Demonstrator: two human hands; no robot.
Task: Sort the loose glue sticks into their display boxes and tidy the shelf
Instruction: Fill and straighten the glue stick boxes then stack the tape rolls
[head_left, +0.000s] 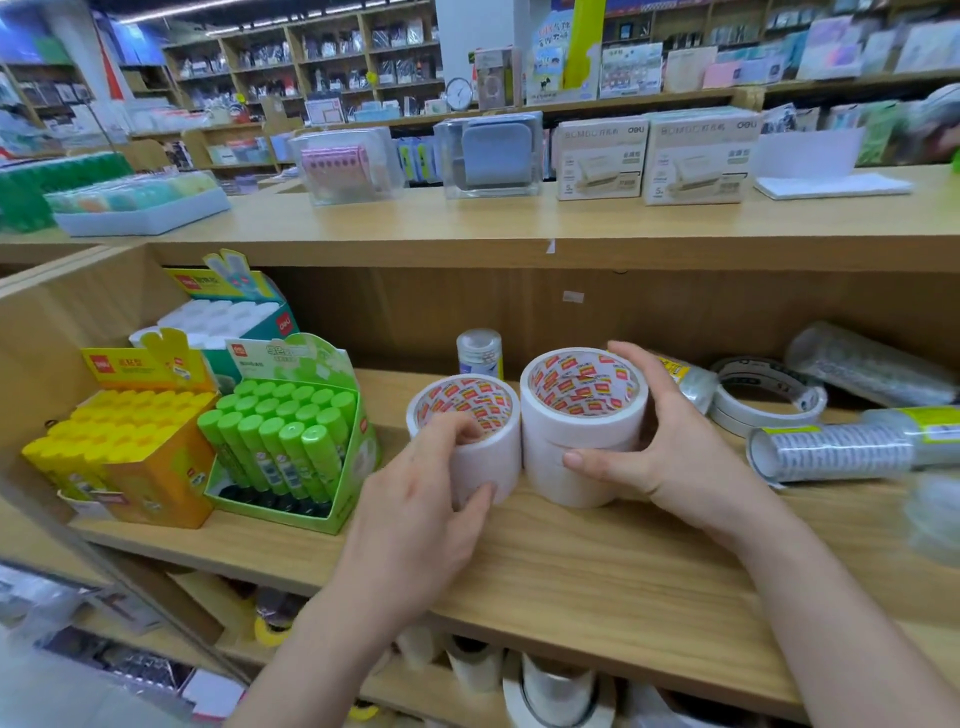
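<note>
On the wooden shelf, three glue-stick display boxes stand at the left: a yellow box full of yellow-capped sticks, a green box of green-capped sticks, and a teal box of white-capped sticks behind them. My left hand grips a white tape roll stack, fingers hooked inside its core and thumb on its side. My right hand holds a taller white tape roll stack standing right beside it. No loose glue stick shows.
Clear tape rolls and flat white tape rolls lie at the right of the shelf. A small clear tape stack stands behind the white rolls. The top shelf carries boxed goods. More tape sits on the shelf below.
</note>
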